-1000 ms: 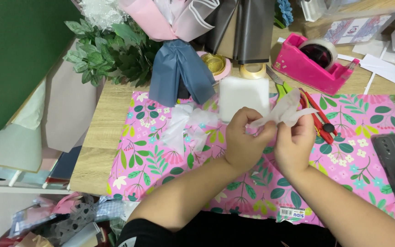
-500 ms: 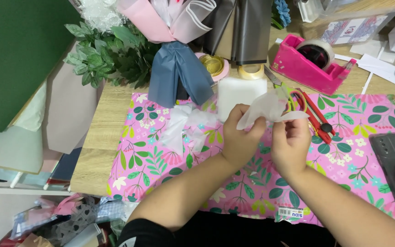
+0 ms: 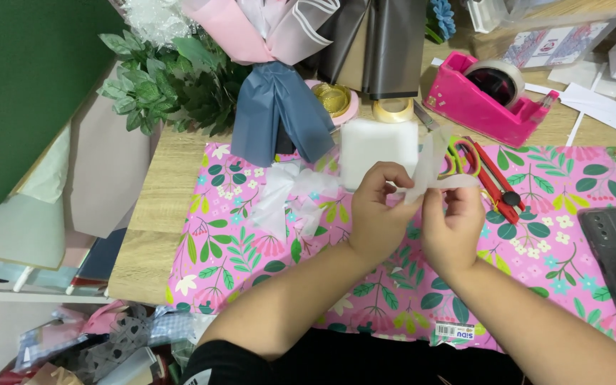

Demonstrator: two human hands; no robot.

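Head view: my left hand (image 3: 378, 207) and right hand (image 3: 452, 224) both pinch a thin translucent white ribbon strip (image 3: 433, 167), fingers closed on it, above the pink floral paper sheet (image 3: 251, 242) on the wooden counter (image 3: 158, 207). The strip's long axis runs roughly left-right between my hands, one end flaring up toward the white foam block (image 3: 379, 142). Risk: flimsy ribbon could slip or crease if my pinch loosens. Red cutter (image 3: 497, 187) lies just beside.

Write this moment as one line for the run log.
left hand: pinches white ribbon | right hand: pinches same ribbon | under: pink floral mat | near: white bow, red cutter
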